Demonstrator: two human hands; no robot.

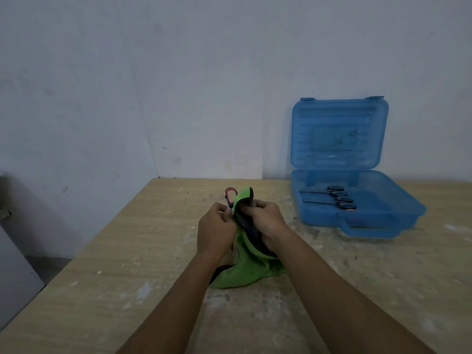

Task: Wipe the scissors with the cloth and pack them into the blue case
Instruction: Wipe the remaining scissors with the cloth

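My left hand (pixel 215 229) grips a pair of scissors (pixel 230 196) whose red-and-black handle loop sticks up above my fingers. A green cloth (pixel 251 270) with a dark inner side wraps the rest of the scissors, and my right hand (pixel 265 221) clutches that cloth around them. The blades are hidden inside the cloth. The cloth's loose end hangs down to the table. To the right stands the blue case (pixel 398 215), lid upright against the wall. Two black-handled scissors (pixel 332 198) lie side by side in its base.
The worn wooden table (pixel 127 251) carries white paint smears and crumbs. Its left edge drops off to the floor beside a grey wall. The blue case's handle (pixel 367 229) faces the table's front.
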